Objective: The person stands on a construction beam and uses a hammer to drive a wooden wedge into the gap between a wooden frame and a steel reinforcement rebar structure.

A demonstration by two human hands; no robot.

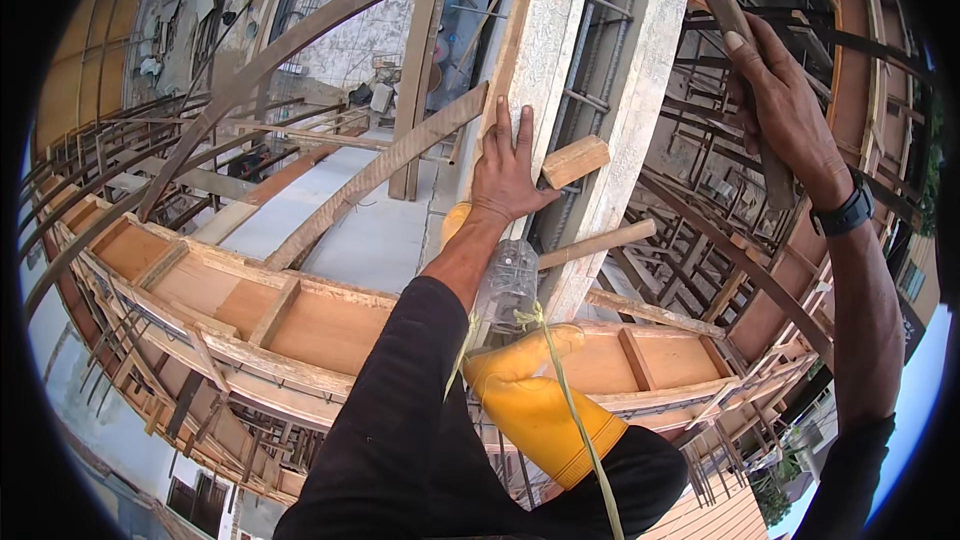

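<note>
My left hand (pixel 508 172) lies with fingers spread on the upper face of a pale timber formwork board (pixel 545 35), gripping nothing. Up at the right, my right hand (pixel 785 90) is wrapped around a rough wooden pole (pixel 722 0), its thumb along the near side. Just right of my left hand a short wood block (pixel 576 161) bridges toward the second formwork board (pixel 640 110). Steel rebar (pixel 606 50) runs in the channel between the two boards. Below it, a wooden stick (pixel 600 243) lies across. A clear plastic bottle (pixel 510 278) hangs by yellow-green cord (pixel 570 390) under my left wrist.
My yellow boot (pixel 540 405) stands near curved plywood formwork (pixel 300 310) that crosses from left to right. A slanting timber (pixel 380 175) meets the board on the left. Dark curved bars (pixel 240 80) arch over the left side. Props and timbers (pixel 680 240) crowd the depth at right.
</note>
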